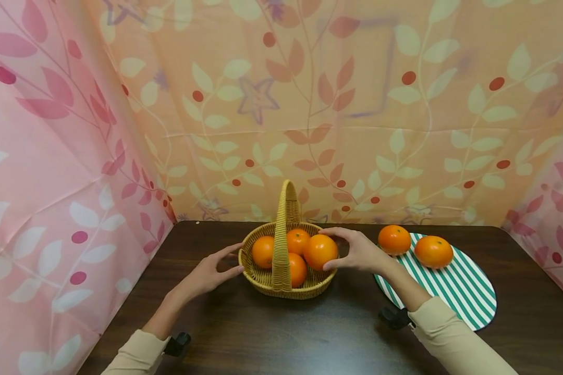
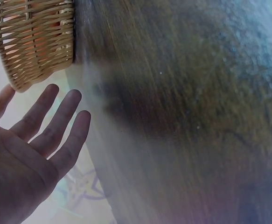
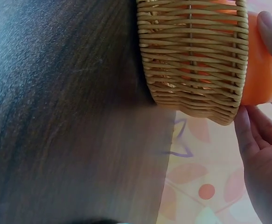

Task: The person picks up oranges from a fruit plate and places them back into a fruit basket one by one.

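Wicker basket [image 1: 305, 293]: right hand [image 1: 360, 252] grips orange [image 1: 320, 252] at rim; left hand [image 1: 210, 272] spread opposite.

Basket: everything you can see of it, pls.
The basket is yellow-tan, open-topped and oval, woven in what looks like wicker, with a tall arched handle running front to back over its middle. It stands upright on the dark table. Three oranges lie inside; a fourth orange sits at its right rim, held by the right grip. The left grip seems to touch its left rim.

Saw peach leaf-patterned cloth [image 1: 309, 104] behind the dark table [image 1: 286, 333], pink cloth [image 1: 42, 208] at left, green-and-white striped mat [image 1: 471, 294] at right.
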`<state>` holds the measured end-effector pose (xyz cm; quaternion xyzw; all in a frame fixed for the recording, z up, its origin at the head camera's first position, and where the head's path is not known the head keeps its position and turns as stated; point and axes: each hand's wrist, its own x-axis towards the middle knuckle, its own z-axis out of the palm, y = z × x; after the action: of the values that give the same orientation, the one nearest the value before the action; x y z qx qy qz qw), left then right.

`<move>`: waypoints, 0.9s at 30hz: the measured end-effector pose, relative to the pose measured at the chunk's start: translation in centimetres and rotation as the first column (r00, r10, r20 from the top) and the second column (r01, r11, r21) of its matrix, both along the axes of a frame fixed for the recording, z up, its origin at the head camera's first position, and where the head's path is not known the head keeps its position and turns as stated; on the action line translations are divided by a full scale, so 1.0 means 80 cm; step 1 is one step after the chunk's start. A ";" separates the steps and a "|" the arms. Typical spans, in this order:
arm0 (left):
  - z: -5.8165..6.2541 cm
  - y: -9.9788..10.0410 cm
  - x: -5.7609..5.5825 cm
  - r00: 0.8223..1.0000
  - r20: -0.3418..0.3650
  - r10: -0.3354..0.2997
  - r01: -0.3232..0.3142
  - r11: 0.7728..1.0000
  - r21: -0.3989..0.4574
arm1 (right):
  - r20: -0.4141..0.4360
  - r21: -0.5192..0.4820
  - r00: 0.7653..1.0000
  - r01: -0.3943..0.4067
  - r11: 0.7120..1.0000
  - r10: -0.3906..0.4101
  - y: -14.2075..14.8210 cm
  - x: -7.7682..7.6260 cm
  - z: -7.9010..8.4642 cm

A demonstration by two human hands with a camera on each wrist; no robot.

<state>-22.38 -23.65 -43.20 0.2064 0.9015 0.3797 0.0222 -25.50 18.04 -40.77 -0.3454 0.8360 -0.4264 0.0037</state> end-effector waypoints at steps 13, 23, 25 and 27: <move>0.000 0.000 -0.001 1.000 0.006 0.010 -0.010 1.000 -0.002 | -0.002 -0.132 1.000 0.014 0.991 -0.014 0.028 -0.005 -0.004; 0.000 -0.001 0.000 1.000 -0.002 0.006 -0.006 1.000 -0.005 | -0.004 -0.151 0.996 0.088 0.985 -0.090 0.074 0.005 0.006; -0.001 -0.001 0.000 1.000 -0.005 0.006 -0.006 1.000 -0.004 | -0.007 -0.153 0.994 0.109 0.982 -0.112 0.088 0.002 0.003; -0.001 0.000 0.000 1.000 -0.004 0.005 -0.005 1.000 -0.004 | -0.012 -0.151 0.991 0.131 0.980 -0.134 0.100 0.003 0.004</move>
<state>-22.39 -23.69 -43.28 0.2047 0.9029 0.3775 0.0197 -25.24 26.07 -40.42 -0.2929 0.8228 -0.4834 -0.0597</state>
